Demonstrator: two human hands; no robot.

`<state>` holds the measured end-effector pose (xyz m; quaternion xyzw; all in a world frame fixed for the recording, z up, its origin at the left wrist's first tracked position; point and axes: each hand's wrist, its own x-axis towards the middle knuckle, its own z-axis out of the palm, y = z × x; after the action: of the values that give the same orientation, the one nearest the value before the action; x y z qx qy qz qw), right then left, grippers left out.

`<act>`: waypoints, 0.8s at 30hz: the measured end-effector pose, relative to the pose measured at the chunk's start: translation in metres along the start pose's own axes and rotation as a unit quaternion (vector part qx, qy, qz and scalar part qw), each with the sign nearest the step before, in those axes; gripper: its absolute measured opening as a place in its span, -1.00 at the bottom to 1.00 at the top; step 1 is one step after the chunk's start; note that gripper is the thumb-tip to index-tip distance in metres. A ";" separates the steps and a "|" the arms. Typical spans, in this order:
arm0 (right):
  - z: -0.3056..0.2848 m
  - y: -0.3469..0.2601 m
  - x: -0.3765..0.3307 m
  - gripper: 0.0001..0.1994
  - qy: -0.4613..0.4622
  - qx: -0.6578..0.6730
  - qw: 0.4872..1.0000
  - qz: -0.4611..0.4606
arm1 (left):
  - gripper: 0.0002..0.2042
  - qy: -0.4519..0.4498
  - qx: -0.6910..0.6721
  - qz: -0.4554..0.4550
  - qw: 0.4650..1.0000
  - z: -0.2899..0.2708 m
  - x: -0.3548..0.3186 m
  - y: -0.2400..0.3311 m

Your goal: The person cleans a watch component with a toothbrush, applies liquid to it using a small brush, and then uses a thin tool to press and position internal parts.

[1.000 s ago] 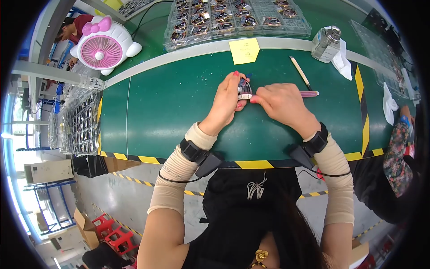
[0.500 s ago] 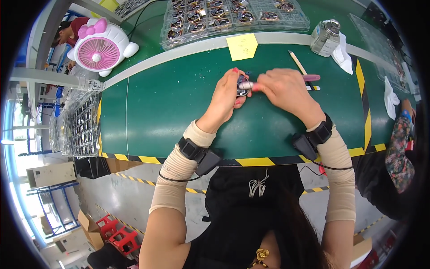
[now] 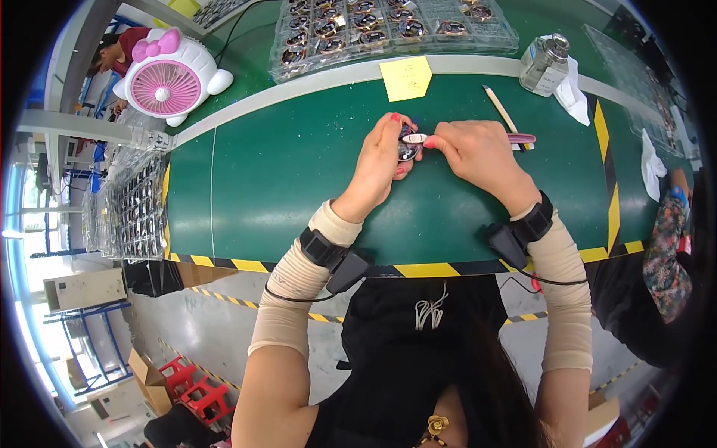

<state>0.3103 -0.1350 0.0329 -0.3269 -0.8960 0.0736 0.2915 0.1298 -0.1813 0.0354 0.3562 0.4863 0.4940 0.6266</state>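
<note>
Seemingly mid-assembly, the left hand [image 3: 381,160] clasps a small round part [image 3: 407,151] just below the yellow note [image 3: 405,78] while the right hand [image 3: 478,153] pinches pink-handled tweezers [image 3: 478,138] onto it, calling for steady fine placement.

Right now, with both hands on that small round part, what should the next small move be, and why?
Probably keep the left hand steady and ease the pink-handled tool a little further onto the small round part. The right hand has the tool's tip at the part, which the left fingers pinch above the green mat.
</note>
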 end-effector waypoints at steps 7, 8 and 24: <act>-0.002 -0.002 0.005 -0.77 0.039 0.004 0.999 0.003 | -0.69 -0.038 -0.010 -0.002 0.999 -0.006 0.001 0.001; -0.002 -0.003 0.003 -0.77 0.040 0.004 0.999 0.004 | -0.69 -0.039 -0.009 -0.002 0.999 -0.005 0.002 0.000; -0.008 -0.005 0.001 -0.82 0.154 0.104 0.982 -0.033 | -0.67 -0.012 -0.108 -0.034 0.993 -0.008 0.003 0.003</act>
<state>0.3115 -0.1381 0.0417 -0.2721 -0.8381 0.1055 0.4609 0.1215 -0.1779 0.0351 0.2755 0.4340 0.5180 0.6837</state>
